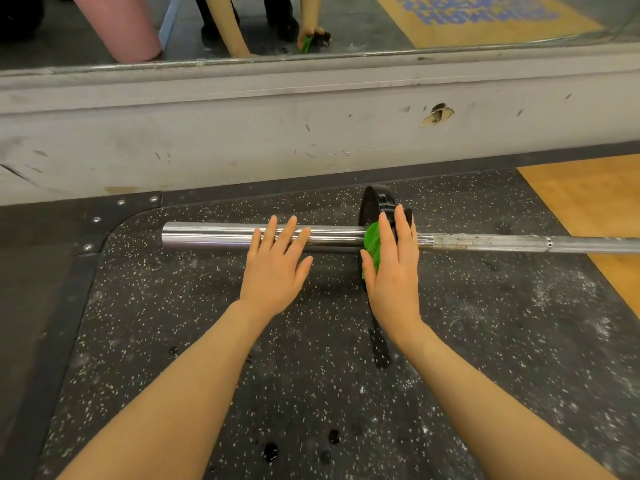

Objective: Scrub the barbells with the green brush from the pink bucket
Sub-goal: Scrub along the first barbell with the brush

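**Scrubbing at the barbell collar, both hands on the bar**

Reaching in from 6 o'clock, two bare forearms cross the speckled rubber mat (173, 323), where dark wet spots lie near the bottom edge and a wet streak runs under the right wrist.

Just past centre, the left hand (275, 268) lies flat on the barbell (214, 235), fingers straight and spread apart, their tips over the shiny sleeve, gripping nothing. At about 3 o'clock of it, the right hand (393, 271) holds the green brush (372, 244) against the bar where the sleeve meets the collar. Its fingers are together and nearly straight along the brush's top, with the thumb on the brush's near side at 9 o'clock; the brush itself shows only as a green patch beside the palm, so how it sits on the metal cannot be told.

Behind the right fingertips, at 12 o'clock, stands a small black plate (375, 202) on the bar. From the hand toward 3 o'clock the thinner shaft runs out of view, dull and chalky just beyond the collar. The sleeve's free end points to 9 o'clock.

Farther off, a scuffed grey wall base (242, 133) spans the picture, with a chipped hole toward 1 o'clock. Above it a mirror (381, 22) reflects the hands, and the pink bucket (121, 26) at 11 o'clock.
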`<state>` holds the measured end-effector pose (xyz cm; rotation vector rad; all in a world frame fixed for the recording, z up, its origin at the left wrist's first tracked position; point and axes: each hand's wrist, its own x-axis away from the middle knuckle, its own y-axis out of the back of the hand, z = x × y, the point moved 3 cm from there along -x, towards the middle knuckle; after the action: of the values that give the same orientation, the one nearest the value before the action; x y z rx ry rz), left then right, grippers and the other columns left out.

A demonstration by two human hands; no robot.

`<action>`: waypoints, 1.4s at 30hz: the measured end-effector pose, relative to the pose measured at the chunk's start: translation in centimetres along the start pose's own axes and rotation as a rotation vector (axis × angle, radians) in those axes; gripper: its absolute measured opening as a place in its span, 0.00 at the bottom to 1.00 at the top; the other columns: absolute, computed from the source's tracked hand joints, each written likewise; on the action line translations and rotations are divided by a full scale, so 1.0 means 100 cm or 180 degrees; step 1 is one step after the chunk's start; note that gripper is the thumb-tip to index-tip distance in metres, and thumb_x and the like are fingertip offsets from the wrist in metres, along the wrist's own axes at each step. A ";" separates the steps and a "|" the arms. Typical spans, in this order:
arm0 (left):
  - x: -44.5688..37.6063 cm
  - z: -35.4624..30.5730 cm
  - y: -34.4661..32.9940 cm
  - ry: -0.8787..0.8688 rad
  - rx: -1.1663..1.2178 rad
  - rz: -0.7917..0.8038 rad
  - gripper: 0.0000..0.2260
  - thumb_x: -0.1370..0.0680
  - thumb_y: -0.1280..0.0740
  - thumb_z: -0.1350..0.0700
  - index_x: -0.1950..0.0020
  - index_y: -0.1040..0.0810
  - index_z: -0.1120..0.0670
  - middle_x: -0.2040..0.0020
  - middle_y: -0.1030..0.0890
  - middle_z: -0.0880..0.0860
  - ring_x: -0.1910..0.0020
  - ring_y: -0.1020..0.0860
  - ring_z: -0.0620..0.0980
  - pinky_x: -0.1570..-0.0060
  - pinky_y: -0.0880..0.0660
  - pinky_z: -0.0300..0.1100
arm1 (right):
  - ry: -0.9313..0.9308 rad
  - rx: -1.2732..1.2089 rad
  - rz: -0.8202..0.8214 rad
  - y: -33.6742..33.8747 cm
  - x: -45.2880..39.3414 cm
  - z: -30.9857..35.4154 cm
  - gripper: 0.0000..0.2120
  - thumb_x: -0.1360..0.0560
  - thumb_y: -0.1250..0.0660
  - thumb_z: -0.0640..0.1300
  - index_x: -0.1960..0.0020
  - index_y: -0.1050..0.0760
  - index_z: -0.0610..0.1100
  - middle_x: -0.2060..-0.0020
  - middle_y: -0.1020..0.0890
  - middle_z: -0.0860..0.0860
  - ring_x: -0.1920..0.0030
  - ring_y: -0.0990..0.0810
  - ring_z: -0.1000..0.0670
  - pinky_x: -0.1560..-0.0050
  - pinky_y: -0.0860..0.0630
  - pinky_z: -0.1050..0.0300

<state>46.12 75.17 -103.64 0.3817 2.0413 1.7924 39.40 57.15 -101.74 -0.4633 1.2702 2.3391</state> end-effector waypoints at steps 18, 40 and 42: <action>-0.030 0.011 0.013 0.0053 0.0293 0.0511 0.24 0.17 0.52 0.42 0.22 0.44 0.47 0.21 0.48 0.49 0.22 0.54 0.55 0.26 0.56 0.53 | 0.0035 0.0092 0.0084 -0.007 0.003 -0.008 0.36 0.24 0.34 0.45 0.23 0.50 0.44 0.24 0.50 0.41 0.23 0.48 0.39 0.30 0.37 0.37; -0.025 -0.083 0.117 -0.0167 0.0782 0.0661 0.23 0.16 0.51 0.45 0.22 0.50 0.44 0.21 0.49 0.52 0.23 0.51 0.59 0.26 0.51 0.58 | -0.1364 0.0539 0.0627 0.168 0.001 0.016 0.28 0.20 0.37 0.42 0.23 0.42 0.43 0.24 0.44 0.47 0.25 0.42 0.46 0.28 0.41 0.50; -0.030 -0.094 0.124 -0.0201 0.0771 0.0614 0.23 0.16 0.51 0.46 0.22 0.49 0.45 0.21 0.49 0.52 0.23 0.51 0.59 0.26 0.51 0.58 | -0.1331 0.0623 0.0701 0.178 0.000 0.011 0.27 0.20 0.36 0.42 0.24 0.41 0.42 0.24 0.43 0.46 0.25 0.42 0.46 0.28 0.42 0.51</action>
<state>43.75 67.32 -90.11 0.7187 2.2479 1.6154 29.99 49.44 -88.64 0.2309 1.3721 2.2873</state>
